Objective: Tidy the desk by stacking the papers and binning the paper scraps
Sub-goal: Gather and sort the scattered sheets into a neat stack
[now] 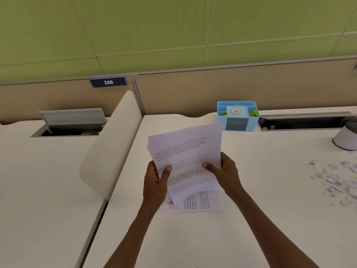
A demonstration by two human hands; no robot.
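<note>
You've got the sheaf of papers [185,157] up off the desk [251,219], dead centre of view, tilted so its top edge leans toward one o'clock, and it's ragged: at least one sheet corner pokes out at the ten o'clock edge, nothing squared yet. Your left hand [155,182] clamps the sheaf's lower-left edge, thumb [167,169] curled over the printed face and fingers hidden behind; your right hand [224,173] pinches the right edge the same way, thumb on top, the rest wrapped behind the sheets. Just below, at six o'clock from the sheaf, more printed sheets [201,203] lie flat on the desk, turned sideways to the ones you hold, partly covered by them. So the stacking step looks to be in hand and only partway: those loose sheets have yet to join the bundle. The next move, I'd say, calls for gathering them in or laying your sheaf down on them, then knocking the edges level against the desk; keep both thumbs firm, because a loose sheaf like this could fan out and slip. Out at three to four o'clock, well apart from you, the paper scraps [334,180] lie scattered near the desk's right edge, untouched, so the binning looks not yet started. A white rounded container [345,138] sits at two o'clock beyond them; whether it's the bin I can't tell. At twelve o'clock, against the partition, stands a blue desk organiser [238,117] with a tape roll [235,111] in it.
</note>
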